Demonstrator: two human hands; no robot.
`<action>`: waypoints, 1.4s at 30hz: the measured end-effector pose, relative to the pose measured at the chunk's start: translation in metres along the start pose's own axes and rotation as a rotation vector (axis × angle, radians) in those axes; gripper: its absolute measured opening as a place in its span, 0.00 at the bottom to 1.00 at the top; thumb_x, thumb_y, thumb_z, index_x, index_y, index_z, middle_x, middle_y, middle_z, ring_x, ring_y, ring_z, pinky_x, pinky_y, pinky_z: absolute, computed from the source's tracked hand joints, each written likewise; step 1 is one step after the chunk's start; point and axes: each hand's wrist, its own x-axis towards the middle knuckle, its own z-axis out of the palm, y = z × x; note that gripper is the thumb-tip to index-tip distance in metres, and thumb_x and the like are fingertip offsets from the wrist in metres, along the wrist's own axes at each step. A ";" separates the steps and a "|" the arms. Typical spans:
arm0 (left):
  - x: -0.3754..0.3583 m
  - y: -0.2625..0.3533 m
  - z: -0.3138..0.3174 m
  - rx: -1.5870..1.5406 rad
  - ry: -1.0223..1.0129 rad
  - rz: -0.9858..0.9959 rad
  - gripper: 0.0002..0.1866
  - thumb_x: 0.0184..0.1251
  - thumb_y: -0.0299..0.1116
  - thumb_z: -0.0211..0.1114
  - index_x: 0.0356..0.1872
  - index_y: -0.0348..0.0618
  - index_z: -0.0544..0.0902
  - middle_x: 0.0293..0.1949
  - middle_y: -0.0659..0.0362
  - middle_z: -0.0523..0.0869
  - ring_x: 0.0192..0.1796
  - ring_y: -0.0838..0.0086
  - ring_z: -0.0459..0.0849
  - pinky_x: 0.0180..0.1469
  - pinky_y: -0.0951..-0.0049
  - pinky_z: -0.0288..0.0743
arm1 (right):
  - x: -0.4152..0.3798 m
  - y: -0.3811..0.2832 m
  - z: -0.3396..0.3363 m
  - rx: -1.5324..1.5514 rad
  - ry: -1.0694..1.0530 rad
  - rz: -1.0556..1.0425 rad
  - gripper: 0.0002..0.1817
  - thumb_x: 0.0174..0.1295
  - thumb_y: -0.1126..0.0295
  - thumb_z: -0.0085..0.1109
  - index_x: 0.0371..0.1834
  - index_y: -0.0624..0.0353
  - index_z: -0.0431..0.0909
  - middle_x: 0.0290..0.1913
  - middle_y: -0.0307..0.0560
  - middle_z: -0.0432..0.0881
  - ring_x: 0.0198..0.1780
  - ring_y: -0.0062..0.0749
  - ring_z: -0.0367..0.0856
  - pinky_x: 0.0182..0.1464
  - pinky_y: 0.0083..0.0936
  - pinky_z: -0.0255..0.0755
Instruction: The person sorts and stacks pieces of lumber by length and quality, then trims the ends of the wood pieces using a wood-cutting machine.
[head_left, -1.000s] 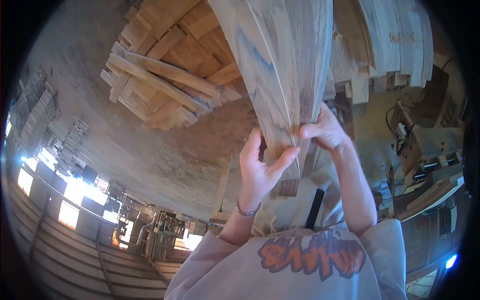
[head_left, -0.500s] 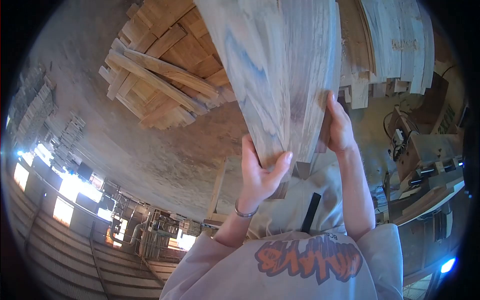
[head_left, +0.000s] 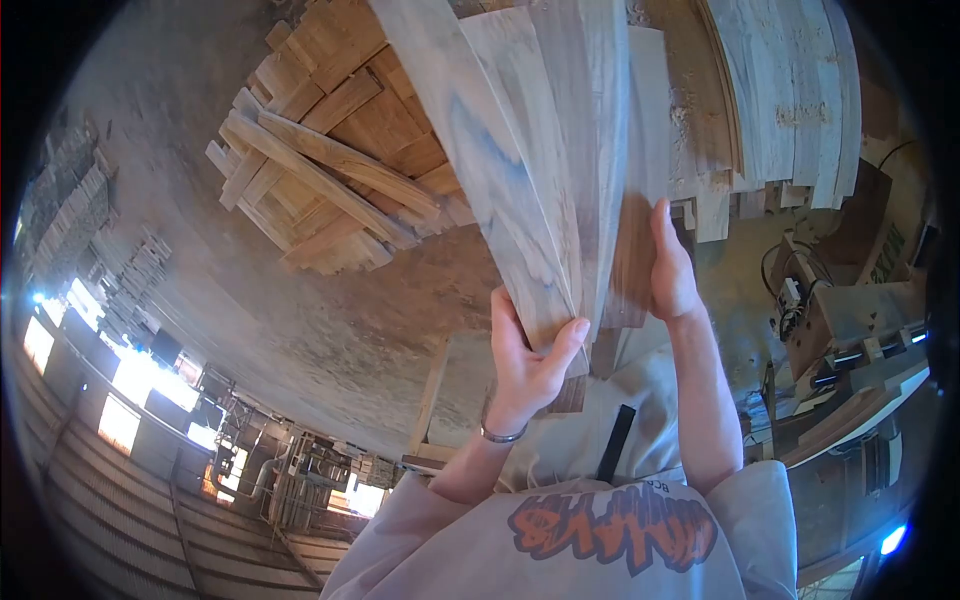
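My left hand (head_left: 530, 368), with a metal bracelet at its wrist, grips the near ends of several long wooden boards. Its thumb presses on top of a pale board (head_left: 505, 185) with a bluish grain streak; the fingers are hidden underneath. The boards fan out away from me, and one narrow board (head_left: 607, 150) stands tilted on its edge. At the right side of the bundle, my right hand (head_left: 675, 275) holds a browner board (head_left: 632, 255), thumb upright along its edge and other fingers hidden behind it. That board looks blurred.
A large pile of wooden pieces (head_left: 350, 130) lies on the floor at upper left. Stacked pale boards (head_left: 785, 100) are at upper right. A machine with cables (head_left: 800, 285) stands at right. Bright windows (head_left: 150, 380) are at far left.
The boards have spread into a fan, with the browner board now separated at the right and lower. My left hand keeps its hold; my right hand has shifted slightly down.
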 end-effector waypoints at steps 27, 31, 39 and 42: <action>0.125 0.000 0.065 0.816 0.218 0.675 0.50 0.53 0.27 0.77 0.76 0.38 0.57 0.63 0.39 0.73 0.62 0.46 0.74 0.66 0.53 0.71 | 0.005 -0.076 -0.015 -1.398 -0.012 -1.317 0.47 0.47 0.58 0.81 0.70 0.62 0.66 0.70 0.62 0.67 0.70 0.56 0.67 0.71 0.53 0.59; 0.108 -0.009 0.003 0.639 -0.181 0.450 0.48 0.58 0.36 0.76 0.76 0.36 0.59 0.68 0.41 0.72 0.56 0.52 0.83 0.52 0.63 0.82 | 0.003 -0.035 -0.007 -1.565 -0.180 -1.086 0.62 0.38 0.53 0.84 0.77 0.57 0.54 0.77 0.65 0.56 0.78 0.64 0.55 0.77 0.62 0.47; 0.111 0.018 -0.020 0.916 -0.408 0.634 0.53 0.50 0.35 0.82 0.77 0.41 0.59 0.71 0.44 0.71 0.45 0.59 0.87 0.48 0.64 0.83 | 0.030 -0.003 -0.010 -1.550 -0.026 -1.240 0.55 0.36 0.58 0.83 0.72 0.53 0.63 0.76 0.61 0.60 0.77 0.59 0.60 0.77 0.60 0.49; 0.120 0.014 -0.019 0.895 -0.363 0.661 0.50 0.49 0.33 0.82 0.75 0.41 0.64 0.69 0.46 0.72 0.42 0.63 0.87 0.46 0.67 0.84 | 0.035 -0.016 -0.009 -1.519 -0.007 -1.279 0.52 0.37 0.58 0.82 0.71 0.53 0.67 0.75 0.57 0.65 0.77 0.54 0.62 0.77 0.57 0.50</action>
